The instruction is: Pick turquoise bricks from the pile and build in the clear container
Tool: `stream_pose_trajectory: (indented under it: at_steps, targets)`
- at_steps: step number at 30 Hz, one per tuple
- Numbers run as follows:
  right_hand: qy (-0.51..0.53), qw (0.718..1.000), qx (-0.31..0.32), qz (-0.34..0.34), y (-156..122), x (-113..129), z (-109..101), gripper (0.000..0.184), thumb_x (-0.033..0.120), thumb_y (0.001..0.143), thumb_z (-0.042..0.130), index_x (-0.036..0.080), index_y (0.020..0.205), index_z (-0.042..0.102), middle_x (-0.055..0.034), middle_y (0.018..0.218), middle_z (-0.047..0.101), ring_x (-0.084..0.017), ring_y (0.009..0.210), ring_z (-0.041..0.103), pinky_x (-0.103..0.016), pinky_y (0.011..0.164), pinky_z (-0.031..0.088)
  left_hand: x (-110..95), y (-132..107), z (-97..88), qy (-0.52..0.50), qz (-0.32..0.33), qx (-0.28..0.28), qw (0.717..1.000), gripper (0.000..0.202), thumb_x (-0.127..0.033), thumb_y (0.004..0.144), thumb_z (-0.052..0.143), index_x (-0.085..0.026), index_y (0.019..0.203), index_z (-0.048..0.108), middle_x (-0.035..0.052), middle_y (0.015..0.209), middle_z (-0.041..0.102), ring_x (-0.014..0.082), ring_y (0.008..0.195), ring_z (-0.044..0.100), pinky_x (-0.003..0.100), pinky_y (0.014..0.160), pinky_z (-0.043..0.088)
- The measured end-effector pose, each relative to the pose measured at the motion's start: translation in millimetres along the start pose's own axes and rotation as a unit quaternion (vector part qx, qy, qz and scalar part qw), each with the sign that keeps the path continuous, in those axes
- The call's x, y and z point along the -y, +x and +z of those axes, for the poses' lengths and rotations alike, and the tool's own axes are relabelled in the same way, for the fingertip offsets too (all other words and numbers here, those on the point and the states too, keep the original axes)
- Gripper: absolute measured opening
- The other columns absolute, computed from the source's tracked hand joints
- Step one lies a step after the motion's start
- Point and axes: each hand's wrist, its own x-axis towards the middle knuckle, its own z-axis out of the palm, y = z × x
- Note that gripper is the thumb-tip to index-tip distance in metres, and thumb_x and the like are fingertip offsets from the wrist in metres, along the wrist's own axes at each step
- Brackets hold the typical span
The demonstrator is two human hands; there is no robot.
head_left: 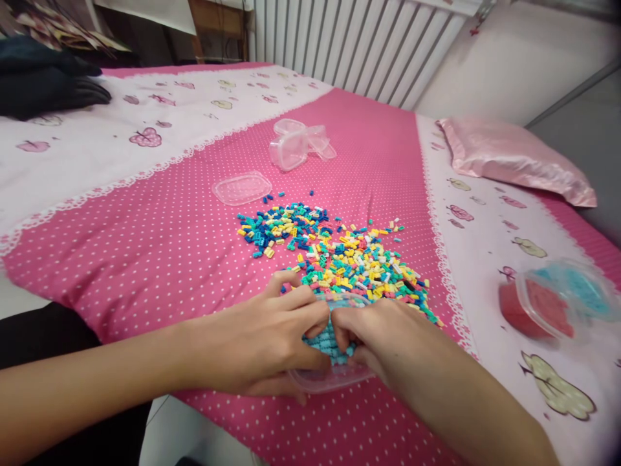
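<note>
The clear tub (334, 380) sits at the near edge of the pink dotted bedspread (145, 259), between our two hands; we judge it light, thin-walled and a little flexible, slick plastic best taken by its rim or cupped from the sides, and easily tipped; the light-blue pieces (321, 344) heaped in it look tiny, hard and loose, apt to scatter, each one needing a fingertip pinch. Our left hand (262, 343) wraps the tub's left side, fingers curled close over the rim and one finger under its near wall, so it holds the tub; our right hand (388, 336) bends down onto the pieces from the right with fingers bunched narrow, touching them, but we cannot tell whether it pinches one. Just beyond lies the pile of mixed coloured pieces (349, 259); farther, to the left, a clear lid (241, 188); farther still, empty clear tubs (298, 142); to the right, well apart, a tub of red and blue (548, 304).
</note>
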Motion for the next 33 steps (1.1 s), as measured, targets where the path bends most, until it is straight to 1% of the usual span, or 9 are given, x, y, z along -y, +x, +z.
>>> stream_pose_trajectory:
  at_steps: [2,5,9,13,15,20,23,28,33]
  targets:
    - [0.004,1.0,0.004,-0.011,-4,1,-3,0.025,0.004,0.08,0.047,0.025,0.081,0.06,0.0042,0.076,0.065,-0.014,0.066,0.05,-0.031,0.061,0.025,0,0,-0.4,-0.001,-0.001,0.002,1.0,0.013,-0.037,0.096,0.062,-0.031,0.103,0.072,0.0037,0.104,0.059,0.0219,0.096,0.047,0.041,0.084,0.025]
    - [-0.005,1.0,0.008,-0.02,-3,2,-6,0.026,0.004,0.078,0.047,0.026,0.082,0.06,0.004,0.075,0.066,-0.015,0.065,0.05,-0.031,0.06,0.024,0,1,-0.6,-0.004,-0.003,0.002,1.0,0.013,-0.036,0.096,0.062,-0.03,0.102,0.072,0.0037,0.105,0.059,0.0221,0.096,0.047,0.041,0.084,0.025]
    - [-0.005,1.0,0.017,-0.007,3,-3,-6,0.024,0.005,0.078,0.046,0.024,0.077,0.06,0.0027,0.07,0.064,-0.015,0.06,0.05,-0.032,0.058,0.023,-1,0,-0.2,-0.006,-0.002,-0.006,1.0,0.012,-0.036,0.095,0.063,-0.03,0.101,0.072,0.003,0.099,0.057,0.0216,0.094,0.047,0.04,0.085,0.026]
    - [0.018,0.998,0.05,-0.029,7,-16,0,0.022,0.007,0.079,0.05,0.024,0.082,0.064,0.0007,0.083,0.068,-0.016,0.072,0.058,-0.031,0.063,0.03,-1,0,0.8,-0.004,-0.004,-0.005,1.0,0.012,-0.036,0.094,0.064,-0.03,0.101,0.072,0.0025,0.097,0.055,0.0215,0.094,0.048,0.04,0.084,0.026]
    - [0.03,0.997,0.065,-0.037,6,-19,2,0.021,0.007,0.079,0.052,0.024,0.083,0.064,0.0008,0.086,0.068,-0.016,0.076,0.059,-0.031,0.066,0.032,-1,0,1.2,-0.006,-0.003,-0.004,1.0,0.013,-0.037,0.095,0.063,-0.03,0.101,0.072,0.0027,0.097,0.056,0.0218,0.094,0.048,0.04,0.083,0.025]
    - [0.044,0.999,0.0,-0.016,-2,-6,0,0.028,0.002,0.083,0.047,0.025,0.085,0.062,0.0018,0.087,0.065,-0.017,0.081,0.056,-0.033,0.072,0.032,1,0,0.9,-0.013,-0.005,0.01,1.0,0.014,-0.037,0.097,0.06,-0.03,0.102,0.071,0.0031,0.099,0.057,0.0223,0.095,0.047,0.041,0.082,0.023]
    - [0.057,0.998,0.001,-0.023,-3,0,-3,0.029,0.0,0.081,0.047,0.025,0.084,0.062,0.0026,0.085,0.065,-0.016,0.08,0.055,-0.032,0.072,0.031,0,0,0.9,-0.008,-0.005,0.008,1.0,0.013,-0.036,0.096,0.061,-0.03,0.102,0.071,0.0032,0.1,0.057,0.0223,0.096,0.047,0.041,0.082,0.023]
    - [0.074,0.995,0.071,-0.016,3,-5,-9,0.029,0.0,0.075,0.045,0.024,0.078,0.061,0.003,0.078,0.065,-0.016,0.075,0.055,-0.032,0.067,0.029,0,0,1.5,-0.004,-0.005,0.005,1.0,0.012,-0.035,0.095,0.063,-0.031,0.102,0.071,0.0027,0.098,0.057,0.0223,0.095,0.047,0.041,0.083,0.024]
    - [0.078,0.988,0.131,-0.011,7,-12,-15,0.024,0.006,0.077,0.046,0.025,0.08,0.061,0.0024,0.081,0.067,-0.017,0.075,0.056,-0.032,0.066,0.03,1,0,1.7,-0.009,-0.002,0.009,1.0,0.012,-0.034,0.095,0.062,-0.03,0.102,0.071,0.0029,0.099,0.057,0.0222,0.096,0.047,0.042,0.085,0.024]
